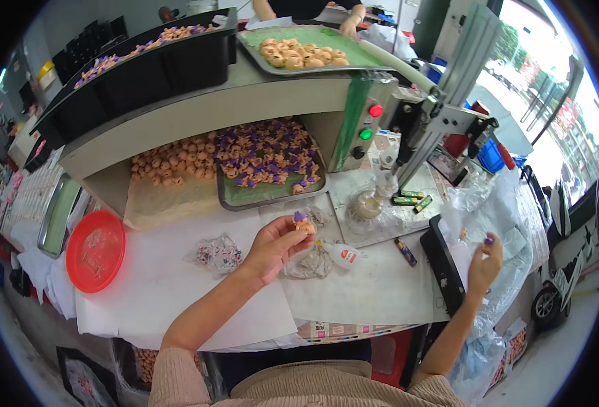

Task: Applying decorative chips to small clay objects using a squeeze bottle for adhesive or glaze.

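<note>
We record the figurine [304, 226] above the surface's [238, 305] middle, its peach body pinched in the left hand's [270, 247] grip. At right, the right hand's [484, 269] grip pinches a purple piece [489, 239]. We judge the figurine light, stiff, possibly fragile at projections; we recommend holding its broad body.

Both forearms [211, 312] kinda slant up and rightward. Left hand [272, 249]'s pinching, thumb on top; right hand [484, 268]'s way out, fingers bent.
</note>
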A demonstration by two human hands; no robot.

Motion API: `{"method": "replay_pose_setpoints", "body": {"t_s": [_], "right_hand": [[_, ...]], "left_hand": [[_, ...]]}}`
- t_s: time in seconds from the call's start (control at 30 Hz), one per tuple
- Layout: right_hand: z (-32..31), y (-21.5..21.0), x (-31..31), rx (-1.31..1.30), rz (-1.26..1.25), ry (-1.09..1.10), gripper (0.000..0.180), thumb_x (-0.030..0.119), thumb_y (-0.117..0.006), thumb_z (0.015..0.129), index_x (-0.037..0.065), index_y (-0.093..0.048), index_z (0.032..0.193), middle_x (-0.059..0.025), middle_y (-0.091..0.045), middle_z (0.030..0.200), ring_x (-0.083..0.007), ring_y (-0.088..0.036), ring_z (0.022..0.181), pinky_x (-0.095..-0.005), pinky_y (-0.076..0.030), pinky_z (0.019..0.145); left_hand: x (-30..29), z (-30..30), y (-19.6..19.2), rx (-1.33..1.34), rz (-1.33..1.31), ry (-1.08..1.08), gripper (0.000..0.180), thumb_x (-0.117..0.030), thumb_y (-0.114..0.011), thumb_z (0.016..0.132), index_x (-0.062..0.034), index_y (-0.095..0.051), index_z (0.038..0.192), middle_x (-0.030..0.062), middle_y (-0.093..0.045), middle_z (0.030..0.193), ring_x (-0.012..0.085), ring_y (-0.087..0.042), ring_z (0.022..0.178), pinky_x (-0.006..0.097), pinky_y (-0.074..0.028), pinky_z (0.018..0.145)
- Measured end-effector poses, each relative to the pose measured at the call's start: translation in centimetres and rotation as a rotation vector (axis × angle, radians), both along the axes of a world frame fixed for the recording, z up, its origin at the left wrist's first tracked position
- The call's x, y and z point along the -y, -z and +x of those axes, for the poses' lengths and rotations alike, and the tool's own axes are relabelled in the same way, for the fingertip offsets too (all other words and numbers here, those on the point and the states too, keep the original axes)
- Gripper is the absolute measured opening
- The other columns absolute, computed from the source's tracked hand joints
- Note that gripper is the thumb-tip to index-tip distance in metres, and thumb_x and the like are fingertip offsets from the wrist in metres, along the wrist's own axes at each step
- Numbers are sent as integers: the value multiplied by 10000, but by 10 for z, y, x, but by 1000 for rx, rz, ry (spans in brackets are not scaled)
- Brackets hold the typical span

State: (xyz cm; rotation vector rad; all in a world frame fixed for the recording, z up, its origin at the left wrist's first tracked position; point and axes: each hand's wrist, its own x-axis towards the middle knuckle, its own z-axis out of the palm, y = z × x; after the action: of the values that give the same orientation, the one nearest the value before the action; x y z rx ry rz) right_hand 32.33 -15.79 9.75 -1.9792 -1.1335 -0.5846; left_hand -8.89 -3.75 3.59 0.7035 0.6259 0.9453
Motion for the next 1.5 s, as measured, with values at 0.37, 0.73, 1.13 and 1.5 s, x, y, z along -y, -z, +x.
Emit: {"method": "replay_pose_setpoints", "body": {"t_s": [0.37, 0.73, 1.13, 1.5], "right_hand": [[19, -2, 43, -8, -373, 204, 288, 114, -615, 833, 20, -626, 1105, -160, -622, 1141, -353, -577, 1036, -412, -435, 918], [-113, -76, -35, 75, 16, -576, 325, 48, -651, 816, 26, -635, 1140, -135, -625, 1155, -264, -573, 1082, -357, -426, 935], [-148, -203, -163, -514, 296, -931, 514, 235, -649, 860, 21, -489, 1299, -125, -640, 952, -187, -593, 888, -261, -440, 785], [-118, -75, -53, 97, 499, -1162, 367, 359, -443, 968, 39, -601, 882, -136, -625, 876, -267, -567, 897, -475, -335, 993]], "left_hand": [[-75, 145, 28, -339, 426, 15, 217, -118, -689, 846, -16, -627, 1027, 43, -603, 1029, 117, -594, 832, 234, -488, 708], [-69, 164, 30, -749, 1078, -368, 273, 19, -698, 675, -16, -611, 932, 105, -526, 1006, 305, -465, 979, 380, -411, 877], [-63, 164, 25, -767, 1066, -344, 306, -26, -715, 663, -7, -577, 936, 98, -522, 1024, 306, -478, 987, 367, -416, 857], [-64, 103, 18, -736, 984, -203, 397, -29, -676, 712, -32, -573, 1096, 104, -506, 1124, 282, -523, 1034, 344, -467, 834]]}}
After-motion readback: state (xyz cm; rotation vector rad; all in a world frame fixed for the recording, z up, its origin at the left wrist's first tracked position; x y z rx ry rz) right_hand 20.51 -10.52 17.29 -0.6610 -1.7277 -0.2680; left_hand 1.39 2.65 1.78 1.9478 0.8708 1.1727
